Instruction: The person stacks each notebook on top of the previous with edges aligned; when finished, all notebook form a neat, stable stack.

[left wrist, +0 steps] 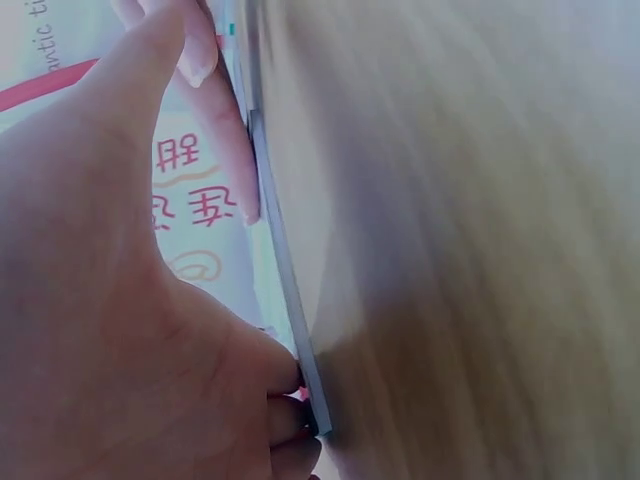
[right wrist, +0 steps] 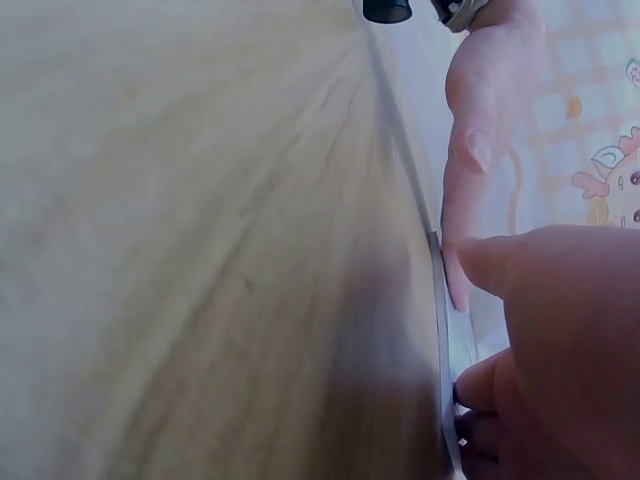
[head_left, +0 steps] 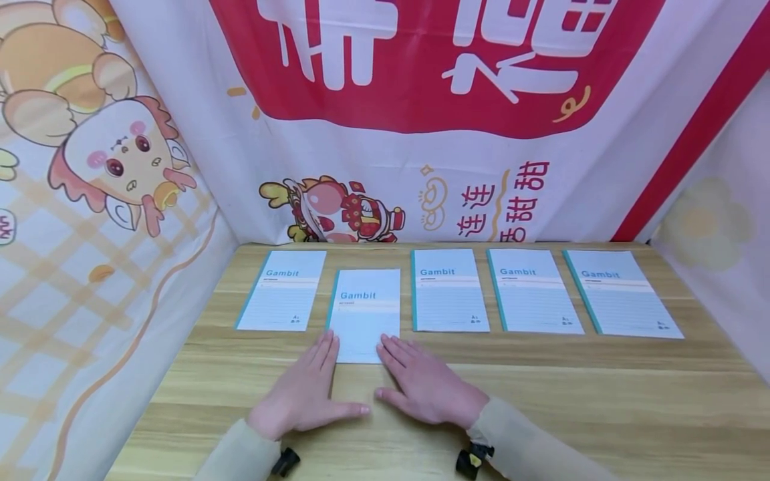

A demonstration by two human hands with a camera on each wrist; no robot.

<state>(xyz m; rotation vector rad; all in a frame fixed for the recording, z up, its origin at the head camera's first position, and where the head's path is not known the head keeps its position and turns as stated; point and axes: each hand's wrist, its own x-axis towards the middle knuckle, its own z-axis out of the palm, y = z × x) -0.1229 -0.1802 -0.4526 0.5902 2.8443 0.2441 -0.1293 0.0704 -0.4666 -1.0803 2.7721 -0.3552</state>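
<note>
A pale blue and white "Gambit" notebook [head_left: 367,321] with a teal spine lies on the wooden table, set nearer to me than its neighbours. My left hand [head_left: 303,394] has its straight fingertips at the notebook's lower left corner, thumb stretched out toward the right. At the lower right corner, the extended fingers of my right hand [head_left: 427,387] rest on the cover, its thumb pointing left. Between the two thumbs is bare wood. Both wrist views show the notebook's thin near edge [left wrist: 285,270] low along the tabletop, with the fingers at its ends.
Left of it lies a matching notebook [head_left: 283,290]. To the right three more, a near one [head_left: 451,290], a middle one [head_left: 535,290] and a far one [head_left: 622,294], stand in a row. A printed cloth [head_left: 409,153] hangs behind the table [head_left: 571,401]; cloth also borders both sides.
</note>
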